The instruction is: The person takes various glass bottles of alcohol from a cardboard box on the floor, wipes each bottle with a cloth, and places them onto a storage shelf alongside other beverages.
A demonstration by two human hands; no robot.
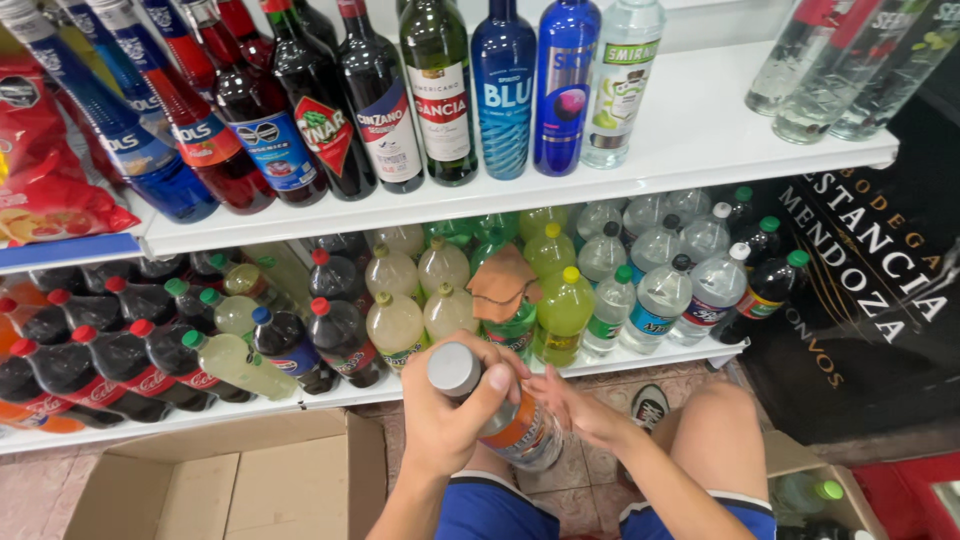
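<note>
I am crouched in front of a white shelf unit. My left hand (447, 418) is wrapped around the neck of a clear plastic bottle (522, 432) with a grey cap and an orange label, thumb lying just below the cap. The bottle is tilted, cap toward the lower shelf (640, 357). My right hand (583, 408) rests against the bottle's lower side with its fingers spread. Just beyond the cap stand yellow, pale and green soft-drink bottles (562, 312) on that shelf.
An orange cloth (500, 283) lies on top of a green bottle. Dark cola bottles (130, 355) fill the shelf's left. Liquor bottles (437, 90) line the upper shelf. An open cardboard box (250, 480) sits on the floor at left, another box (815, 490) at right.
</note>
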